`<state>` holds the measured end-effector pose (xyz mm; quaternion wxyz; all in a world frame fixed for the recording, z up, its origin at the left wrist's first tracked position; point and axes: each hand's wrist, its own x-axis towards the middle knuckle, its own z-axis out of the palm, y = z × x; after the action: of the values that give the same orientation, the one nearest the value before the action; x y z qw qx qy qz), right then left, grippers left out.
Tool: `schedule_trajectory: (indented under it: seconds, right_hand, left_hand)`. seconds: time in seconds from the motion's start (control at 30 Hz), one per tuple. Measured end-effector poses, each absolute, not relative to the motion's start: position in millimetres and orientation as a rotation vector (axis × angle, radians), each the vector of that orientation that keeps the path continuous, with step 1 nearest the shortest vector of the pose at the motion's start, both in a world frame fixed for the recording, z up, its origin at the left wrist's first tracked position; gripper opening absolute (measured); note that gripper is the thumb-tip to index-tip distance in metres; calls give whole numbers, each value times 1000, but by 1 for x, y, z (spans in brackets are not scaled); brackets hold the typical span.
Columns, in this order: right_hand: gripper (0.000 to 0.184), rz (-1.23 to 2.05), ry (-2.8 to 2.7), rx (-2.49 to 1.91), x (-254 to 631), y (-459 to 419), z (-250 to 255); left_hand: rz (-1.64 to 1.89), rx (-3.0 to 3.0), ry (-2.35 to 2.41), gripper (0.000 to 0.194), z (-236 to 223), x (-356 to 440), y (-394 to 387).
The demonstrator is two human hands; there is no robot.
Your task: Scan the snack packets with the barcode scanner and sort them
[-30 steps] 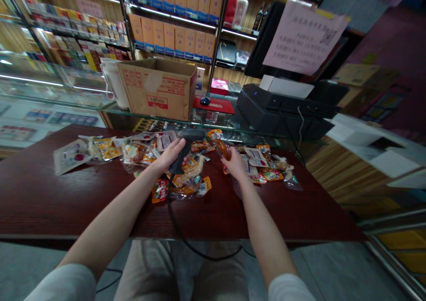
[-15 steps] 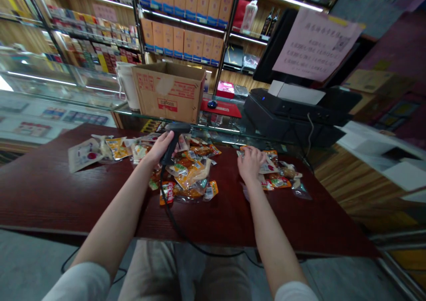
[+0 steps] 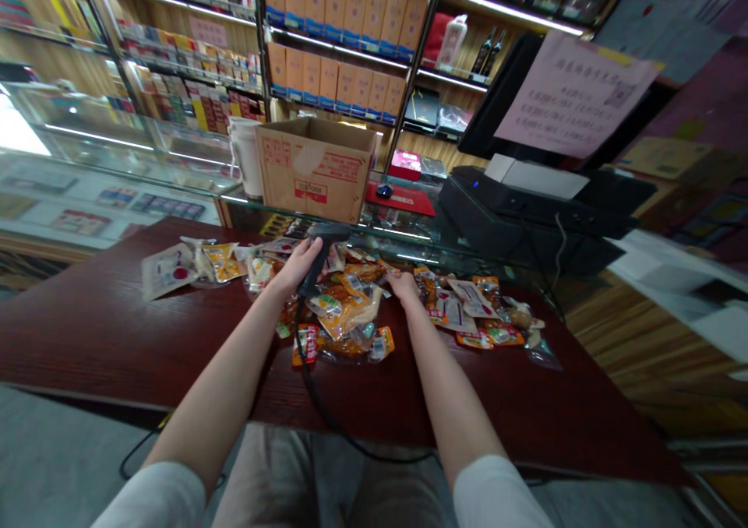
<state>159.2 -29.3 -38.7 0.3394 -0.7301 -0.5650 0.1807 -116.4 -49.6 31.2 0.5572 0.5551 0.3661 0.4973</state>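
Observation:
My left hand (image 3: 299, 269) grips a black handheld barcode scanner (image 3: 322, 251), its head pointing away from me over the packets. A black cable (image 3: 308, 364) runs from the scanner's butt toward the table's near edge. My right hand (image 3: 403, 285) rests among a spread of clear and orange vacuum-sealed snack packets (image 3: 351, 316), its fingers bent down and partly hidden. The packets lie heaped on a dark red wooden table (image 3: 117, 333), and a single white packet (image 3: 168, 271) lies to the left.
Behind the table stands a glass counter (image 3: 327, 209) bearing an open cardboard box (image 3: 315, 171), a white jug (image 3: 245, 158), a computer mouse (image 3: 384, 191) and a black printer (image 3: 514, 209). A pink paper notice (image 3: 576, 96) hangs at the upper right. Stocked shelves fill the back.
My right hand has moved left from the right-hand packets toward the middle of the pile. My left hand still grips the scanner, and the view has drifted slightly.

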Motion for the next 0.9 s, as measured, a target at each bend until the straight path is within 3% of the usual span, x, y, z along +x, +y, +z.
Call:
schedule_trajectory:
  seconds: [0.27, 0.37, 0.57, 0.9]
  right_hand:
    - [12, 778, -742, -1470, 201, -53, -32]
    - [25, 858, -522, -1044, 217, -70, -34]
    - [45, 743, -476, -840, 219, -84, -37]
    - [38, 830, -594, -799, 218, -96, -21]
  left_hand:
    - [1117, 1266, 827, 50, 41, -106, -61]
    - [996, 1250, 760, 52, 41, -97, -69]
    - [808, 1250, 687, 51, 33, -76, -81]
    - [805, 1282, 721, 52, 24, -66, -83]
